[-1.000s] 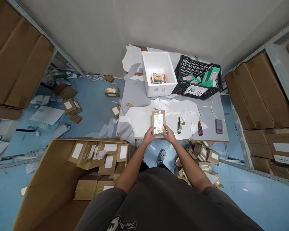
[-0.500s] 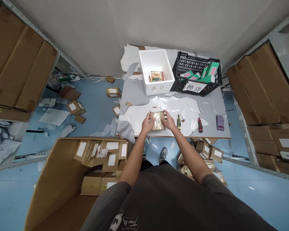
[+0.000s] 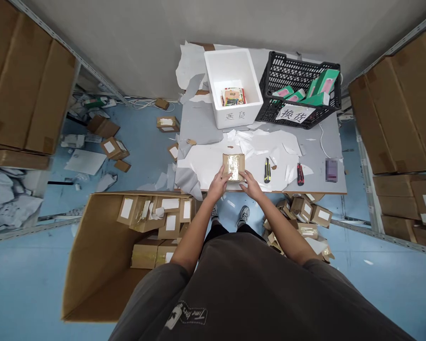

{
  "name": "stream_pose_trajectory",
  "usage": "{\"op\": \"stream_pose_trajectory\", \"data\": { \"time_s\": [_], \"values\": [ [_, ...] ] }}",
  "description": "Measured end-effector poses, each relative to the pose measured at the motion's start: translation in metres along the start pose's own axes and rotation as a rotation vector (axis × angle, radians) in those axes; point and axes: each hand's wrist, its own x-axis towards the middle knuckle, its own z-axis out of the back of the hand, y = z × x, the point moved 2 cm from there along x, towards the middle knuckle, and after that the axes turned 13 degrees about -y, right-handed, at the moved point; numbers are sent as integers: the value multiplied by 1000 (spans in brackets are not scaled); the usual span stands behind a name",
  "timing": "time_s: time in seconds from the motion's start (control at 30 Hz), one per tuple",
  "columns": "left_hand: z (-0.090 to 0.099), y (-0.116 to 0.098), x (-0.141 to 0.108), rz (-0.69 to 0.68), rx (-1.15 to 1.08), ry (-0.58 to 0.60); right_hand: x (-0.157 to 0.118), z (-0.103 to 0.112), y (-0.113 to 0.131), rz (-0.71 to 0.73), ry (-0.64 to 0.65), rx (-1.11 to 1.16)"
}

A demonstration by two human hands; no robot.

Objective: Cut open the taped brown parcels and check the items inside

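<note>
A small cardboard box [image 3: 234, 166] with shiny tape across its top is at the front edge of the table. My left hand [image 3: 218, 184] grips its near left corner, fingers curled against the side. On the near right corner, my right hand [image 3: 251, 184] holds it with thumb and fingers. The undersides of the fingers are hidden. Right of the box lie a yellow and black utility knife [image 3: 267, 170] and a red and black utility knife [image 3: 300, 174]. Torn white paper [image 3: 206, 158] spreads under and around the box.
Behind stand a white foam box [image 3: 234, 113] with small packets and a black crate [image 3: 298, 118] with green boxes. A phone [image 3: 331, 170] lies at the right. A large open carton [image 3: 92, 246] holds several parcels at lower left. More parcels [image 3: 301, 208] are piled on the floor at right.
The view has shifted slightly. My hands have slid from the box's sides to its near corners, and more of its top shows.
</note>
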Motion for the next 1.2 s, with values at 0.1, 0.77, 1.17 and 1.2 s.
{"op": "stream_pose_trajectory", "data": {
  "time_s": [0.1, 0.77, 1.17, 1.2],
  "values": [
    [-3, -3, 1, 31, -47, -47, 1, -9, 6, -17, -74, 23],
    [-13, 40, 3, 214, -65, 20, 28, -5, -11, -7, 37, 2],
    [-8, 17, 7, 223, -195, -147, 27, 2, 15, 32, -68, -49],
    [-1, 15, 16, 231, -204, -179, 35, 11, 20, 53, -88, -42]
  ]
}}
